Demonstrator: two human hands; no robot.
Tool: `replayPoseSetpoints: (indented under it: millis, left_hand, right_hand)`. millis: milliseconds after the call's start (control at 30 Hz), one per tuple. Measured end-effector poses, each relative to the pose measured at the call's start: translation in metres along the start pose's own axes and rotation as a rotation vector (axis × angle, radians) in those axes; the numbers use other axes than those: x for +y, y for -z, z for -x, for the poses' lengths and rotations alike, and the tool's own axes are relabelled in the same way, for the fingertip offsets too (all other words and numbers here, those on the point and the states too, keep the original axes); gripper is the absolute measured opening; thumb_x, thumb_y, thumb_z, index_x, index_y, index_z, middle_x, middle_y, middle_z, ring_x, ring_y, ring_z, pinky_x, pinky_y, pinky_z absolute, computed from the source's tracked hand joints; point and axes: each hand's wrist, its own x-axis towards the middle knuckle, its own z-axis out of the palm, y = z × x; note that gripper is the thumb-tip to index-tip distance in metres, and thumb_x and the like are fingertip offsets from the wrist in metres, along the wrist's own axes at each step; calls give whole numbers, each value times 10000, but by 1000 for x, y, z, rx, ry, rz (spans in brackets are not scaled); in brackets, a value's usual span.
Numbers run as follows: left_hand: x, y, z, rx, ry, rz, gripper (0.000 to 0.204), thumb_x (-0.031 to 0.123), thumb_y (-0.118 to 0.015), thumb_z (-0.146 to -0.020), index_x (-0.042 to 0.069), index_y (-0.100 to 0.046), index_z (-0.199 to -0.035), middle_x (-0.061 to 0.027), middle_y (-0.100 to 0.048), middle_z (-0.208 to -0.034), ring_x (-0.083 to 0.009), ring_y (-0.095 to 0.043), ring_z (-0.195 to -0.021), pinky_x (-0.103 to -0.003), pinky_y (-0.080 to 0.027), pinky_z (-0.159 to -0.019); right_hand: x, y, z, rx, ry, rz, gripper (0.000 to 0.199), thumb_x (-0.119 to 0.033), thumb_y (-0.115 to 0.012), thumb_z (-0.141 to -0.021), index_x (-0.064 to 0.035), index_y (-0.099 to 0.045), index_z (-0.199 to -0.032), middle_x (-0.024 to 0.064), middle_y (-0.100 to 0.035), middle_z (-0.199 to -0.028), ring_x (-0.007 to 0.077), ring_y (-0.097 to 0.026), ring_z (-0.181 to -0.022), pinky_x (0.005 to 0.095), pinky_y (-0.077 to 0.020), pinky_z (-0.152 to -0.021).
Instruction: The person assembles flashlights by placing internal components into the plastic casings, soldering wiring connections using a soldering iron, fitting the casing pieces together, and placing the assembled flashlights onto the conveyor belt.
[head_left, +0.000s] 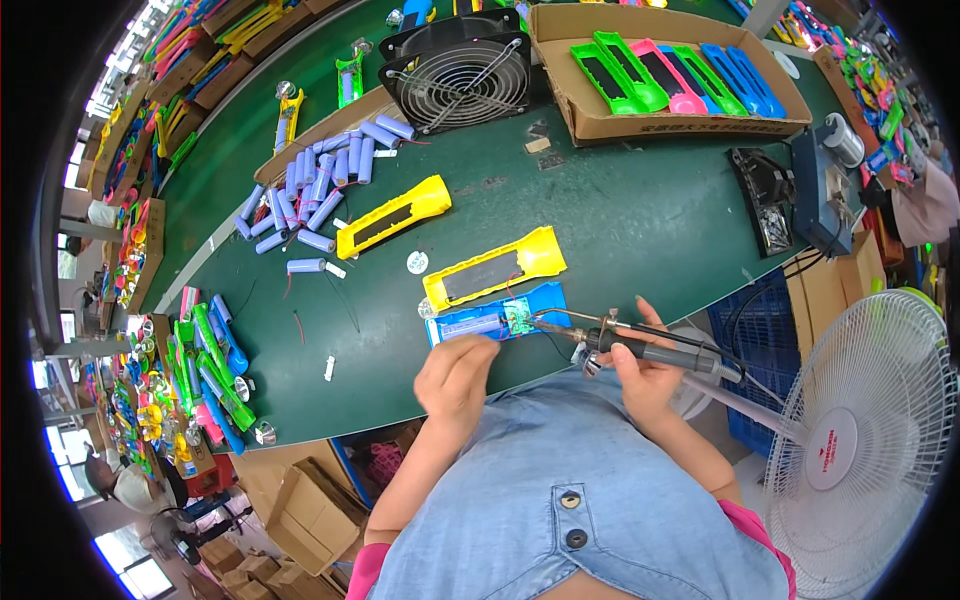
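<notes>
We had the blue torch half-shell (497, 318) lying open on the green bench (640, 210), just at the near edge, with a pale blue cell and a small green circuit board (519, 318) seated inside it. Our left hand (455, 375) pressed down on the shell's 7 o'clock end, fingers curled closed over its edge to steady it. Our right hand (640, 368) was closed round the handle of the soldering iron (640, 345), whose tip reached toward 9 o'clock and met the board. We judged this the soldering step, a joint at the board being made. The next move would call for a steady tip and a still shell. A yellow shell (495, 268) lay touching the blue one at 12 o'clock; loose cells (305, 195) lay well apart at 10 o'clock.
</notes>
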Motion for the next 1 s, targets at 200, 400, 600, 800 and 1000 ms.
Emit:
replayPoseSetpoints:
  millis: [200, 400, 600, 800, 1000]
  left_hand:
    - [-2, -13, -1, -169, -58, -85, 226, -7, -690, -626, 42, -646, -842, -43, -576, -764, -184, -567, -656, -286, -456, -547]
    - [-2, -14, -5, -246, -250, -293, 276, 32, -645, -594, 38, -643, -870, -43, -537, -760, -174, -542, -637, -278, -433, -528]
    - [1, -12, -9, -316, -279, -336, 287, 10, -679, -582, 55, -661, -864, -42, -539, -747, -178, -534, -609, -294, -433, -503]
    - [0, -11, -10, -323, -300, -310, 289, 5, -676, -578, 43, -658, -864, -45, -536, -743, -178, -533, -601, -291, -430, -492]
    - [1, -7, -7, -381, -317, -327, 302, 67, -585, -620, -7, -631, -909, -66, -520, -766, -180, -540, -679, -276, -444, -567]
  right_hand:
    - [5, 5, 2, -17, 79, 73, 172, -108, -633, -786, -13, -596, -926, 14, -662, -653, 100, -599, -749, 470, -245, -1030]
    - [3, 5, 0, -18, 92, 93, 177, -107, -641, -777, -23, -607, -929, 9, -665, -669, 95, -580, -744, 469, -242, -1033]
    - [-1, 6, -5, -40, 186, 156, 171, -82, -645, -764, -27, -611, -922, 9, -661, -672, 102, -576, -736, 471, -248, -1031]
    - [4, 3, -2, -24, 131, 120, 166, -70, -649, -755, -29, -611, -911, 8, -655, -660, 107, -581, -727, 471, -259, -1026]
    - [8, 0, -1, -26, 123, 108, 155, -68, -645, -758, -32, -610, -905, 12, -652, -644, 105, -591, -692, 473, -261, -1025]
